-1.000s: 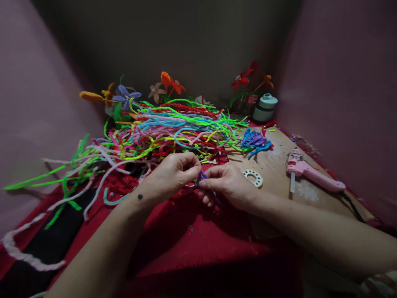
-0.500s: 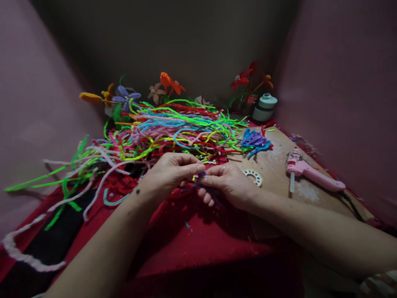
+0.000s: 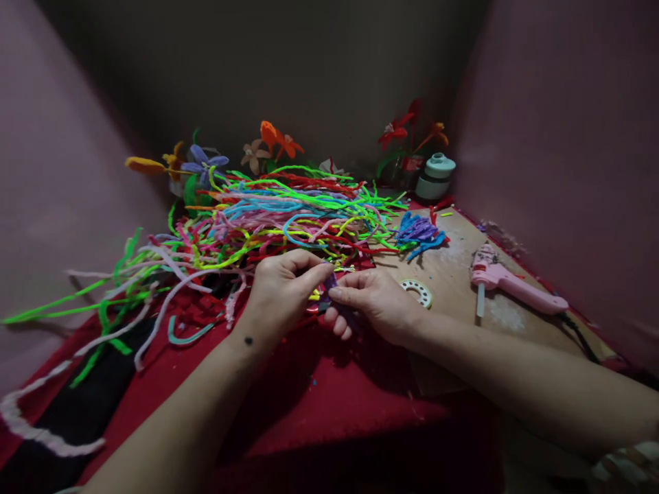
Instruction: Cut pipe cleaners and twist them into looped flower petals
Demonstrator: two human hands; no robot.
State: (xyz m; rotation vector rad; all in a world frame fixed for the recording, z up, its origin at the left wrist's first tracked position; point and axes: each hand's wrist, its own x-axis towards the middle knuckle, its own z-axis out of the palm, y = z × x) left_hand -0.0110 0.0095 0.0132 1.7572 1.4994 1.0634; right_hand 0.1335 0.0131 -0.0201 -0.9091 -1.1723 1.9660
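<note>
A small purple fuzzy piece (image 3: 330, 281) sits between my two hands over the red cloth (image 3: 329, 405). My left hand (image 3: 291, 281) pinches its upper end between thumb and index finger. My right hand (image 3: 373, 298) holds the lower part with thumb and fingertips, the other fingers curled beneath. Dark purple strands hang below the right fingers, dim in shadow. Small yellow bits show just behind the fingers. The large heap of coloured pipe cleaners (image 3: 288, 206) lies beyond both hands.
A brown board (image 3: 453, 274) at the right carries a pink glue gun (image 3: 515, 285), a round holed disc (image 3: 418, 293) and a blue-purple bundle (image 3: 419, 233). Fuzzy flowers (image 3: 203, 161) and a pale green-lidded jar (image 3: 435, 177) stand at the back. Pink-white strands (image 3: 51, 439) lie left.
My left hand has turned at the wrist and its fingertips have lifted slightly, so more of the purple piece shows between the hands. The whole view has shifted a little.
</note>
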